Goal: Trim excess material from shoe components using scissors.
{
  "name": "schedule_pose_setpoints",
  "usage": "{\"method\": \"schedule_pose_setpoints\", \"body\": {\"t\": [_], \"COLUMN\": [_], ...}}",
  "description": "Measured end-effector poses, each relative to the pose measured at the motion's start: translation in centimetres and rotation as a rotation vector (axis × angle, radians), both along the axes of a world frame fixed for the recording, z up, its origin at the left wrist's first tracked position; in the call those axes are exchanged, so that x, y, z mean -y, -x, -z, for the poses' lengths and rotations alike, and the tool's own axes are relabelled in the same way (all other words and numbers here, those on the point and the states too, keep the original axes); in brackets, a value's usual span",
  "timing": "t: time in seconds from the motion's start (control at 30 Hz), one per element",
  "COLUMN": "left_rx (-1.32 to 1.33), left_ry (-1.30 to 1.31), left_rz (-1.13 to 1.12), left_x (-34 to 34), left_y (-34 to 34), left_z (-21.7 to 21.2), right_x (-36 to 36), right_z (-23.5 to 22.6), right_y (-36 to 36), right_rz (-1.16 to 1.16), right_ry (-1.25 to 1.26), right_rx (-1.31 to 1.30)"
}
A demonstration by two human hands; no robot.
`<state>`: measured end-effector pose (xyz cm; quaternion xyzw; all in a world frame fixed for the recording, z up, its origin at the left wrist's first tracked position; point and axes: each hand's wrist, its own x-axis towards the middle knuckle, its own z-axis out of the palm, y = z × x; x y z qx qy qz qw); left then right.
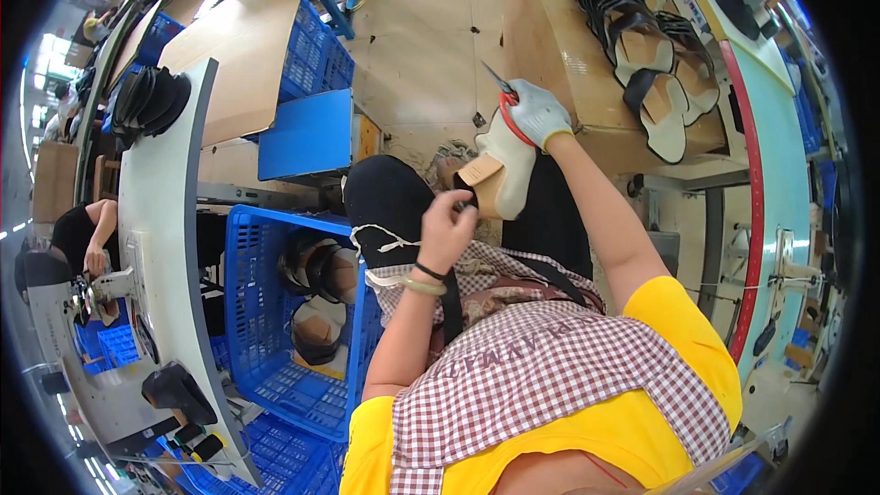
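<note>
A white-lined shoe upper (515, 180) with a tan patch and a dark edge lies over my lap. My left hand (447, 227), bare with a bangle and a black band at the wrist, has its fingers closed at the dark edge. My right hand (541, 112) wears a pale knitted glove and is closed round red-handled scissors (509, 101). Their dark blades point up and to the left, away from me. The gloved hand is right at the far end of the shoe upper.
A blue crate (240, 312) at my left holds several shoe pieces. A cardboard box (550, 55) on the right bears rows of black strappy shoe uppers (658, 110). On the left bench (160, 211) stands a sewing machine (55, 321). Farther left, another person's arm (103, 229) shows.
</note>
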<state>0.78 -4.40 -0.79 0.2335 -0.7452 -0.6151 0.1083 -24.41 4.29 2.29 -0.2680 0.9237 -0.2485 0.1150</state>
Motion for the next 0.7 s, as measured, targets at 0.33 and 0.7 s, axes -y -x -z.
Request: {"method": "schedule_pose_setpoints", "body": {"t": [0.33, 0.7], "left_rx": [-0.056, -0.045], "left_ry": [-0.415, -0.184], "left_rz": [-0.003, -0.147], "left_x": [-1.2, 3.8], "left_y": [0.6, 4.5], "left_z": [0.4, -0.5], "right_x": [0.4, -6.7], "right_z": [1.7, -0.3], "right_y": [-0.3, -6.1], "right_rz": [0.219, 0.468], "right_ry": [0.336, 0.835], "right_rx": [-0.058, 0.732]}}
